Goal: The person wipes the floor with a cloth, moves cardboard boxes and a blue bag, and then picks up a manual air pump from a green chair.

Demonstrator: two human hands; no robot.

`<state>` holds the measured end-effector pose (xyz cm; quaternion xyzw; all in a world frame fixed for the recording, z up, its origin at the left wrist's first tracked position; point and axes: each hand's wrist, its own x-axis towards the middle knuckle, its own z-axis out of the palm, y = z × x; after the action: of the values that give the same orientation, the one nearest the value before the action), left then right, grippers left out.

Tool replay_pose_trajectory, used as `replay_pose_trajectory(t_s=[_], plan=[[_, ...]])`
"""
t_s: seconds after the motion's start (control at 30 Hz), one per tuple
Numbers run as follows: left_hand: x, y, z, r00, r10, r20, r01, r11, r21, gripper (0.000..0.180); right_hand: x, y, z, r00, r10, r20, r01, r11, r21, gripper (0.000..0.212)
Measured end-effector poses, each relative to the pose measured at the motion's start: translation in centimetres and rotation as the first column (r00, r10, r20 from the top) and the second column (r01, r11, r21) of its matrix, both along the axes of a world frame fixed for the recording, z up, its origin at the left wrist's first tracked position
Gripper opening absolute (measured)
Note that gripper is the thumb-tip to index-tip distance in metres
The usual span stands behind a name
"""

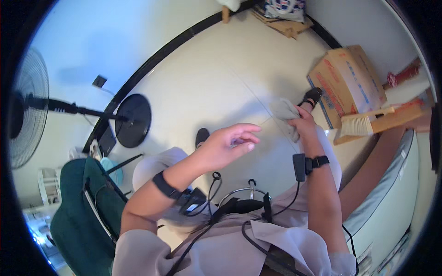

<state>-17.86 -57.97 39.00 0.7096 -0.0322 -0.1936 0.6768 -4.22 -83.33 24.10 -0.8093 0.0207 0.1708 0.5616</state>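
Note:
My right hand (305, 124) grips a crumpled light grey cloth (283, 112), which hangs from the fingers above the floor, out in front of my right knee. My left hand (226, 146) is raised in front of my body with nothing in it. Its fingers are loosely bent and apart, pointing right toward the cloth without touching it. Each wrist wears a black strap with a small dark box and a cable.
A standing fan (133, 120) and a dark green chair (69, 207) are on my left. To the right stand a cardboard box (340, 87), a brush with pale bristles (357, 126) on a wooden ledge, and a mattress (386, 198). Flattened cardboard (290, 28) lies at the far wall.

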Motion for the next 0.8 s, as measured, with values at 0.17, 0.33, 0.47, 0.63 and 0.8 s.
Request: replay_pose_trajectory(t_s=[0.17, 0.33, 0.47, 0.63, 0.8], plan=[[-0.2, 0.7, -3.5, 0.959, -0.127, 0.253, 0.027, 0.932, 0.362, 0.031, -3.7, 2.5, 2.6, 0.990, -0.009, -0.140, 0.036, 0.981, 0.192, 0.050], [-0.3, 1.6, -4.5, 0.939, -0.231, 0.256, 0.070, 0.855, 0.514, 0.031, -7.5, 4.6, 5.9, 0.989, -0.027, -0.143, 0.063, 0.966, 0.252, 0.047], [-0.2, 2.0, -4.7, 0.884, -0.368, 0.289, 0.100, 0.751, 0.653, 0.029, -8.0, 6.3, 6.5, 0.990, 0.027, -0.136, -0.008, 0.991, 0.135, 0.043], [-0.1, 3.0, -5.5, 0.919, -0.325, 0.223, 0.102, 0.742, 0.662, 0.030, -8.4, 9.0, 3.8, 0.975, -0.013, -0.222, 0.096, 0.924, 0.369, 0.040], [1.0, 2.6, -5.6, 0.936, -0.320, 0.146, 0.139, 0.718, 0.682, 0.027, -7.6, 6.9, -2.3, 0.911, -0.308, -0.273, 0.409, 0.746, 0.525, 0.040]])
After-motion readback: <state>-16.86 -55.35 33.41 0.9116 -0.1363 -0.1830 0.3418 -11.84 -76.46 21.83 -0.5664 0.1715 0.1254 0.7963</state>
